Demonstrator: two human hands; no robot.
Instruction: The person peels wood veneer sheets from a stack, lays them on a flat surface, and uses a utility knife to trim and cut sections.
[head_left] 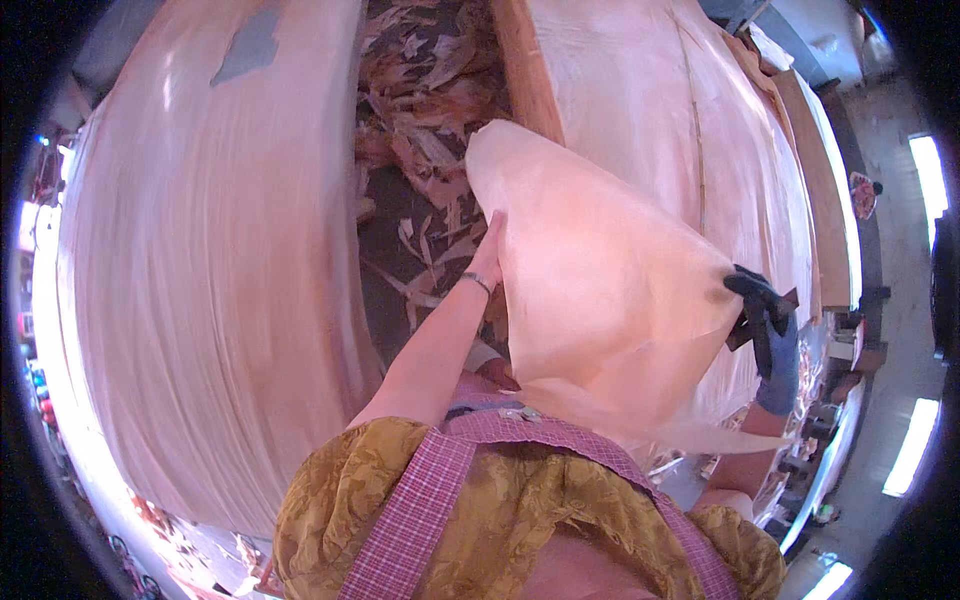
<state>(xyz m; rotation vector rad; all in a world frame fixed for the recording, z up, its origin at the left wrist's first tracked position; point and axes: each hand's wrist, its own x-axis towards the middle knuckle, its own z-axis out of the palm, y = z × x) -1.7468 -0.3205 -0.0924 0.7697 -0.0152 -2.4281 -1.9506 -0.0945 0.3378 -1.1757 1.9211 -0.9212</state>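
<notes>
Veneer (590,250), in front of the right-side stack (640,90), could sag and split if the left hand (488,258), its grip too hidden to tell, slips from one edge while the right hand (768,310) pinches the other.

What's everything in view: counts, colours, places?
Thin curved wood-like sheet: one, pale peach, centre
Broad sheet pile: one, pale pink, left
Second broad sheet pile: one, pale pink, upper right
Torn thin scraps: many, tan, between the piles
Irregular patch: one, grey, atop left pile
Bright long panels: at least three, white, far right
Distant person: one, reddish clothing, far right
Blurred clutter: uncountable, mixed, rim
Patterned cloth top: one, mustard, bottom
Checked cloth straps: two, pink, bottom
Left hand: one, bare, sheet's left edge
Right hand: one, dark glove, sheet's right edge
</notes>
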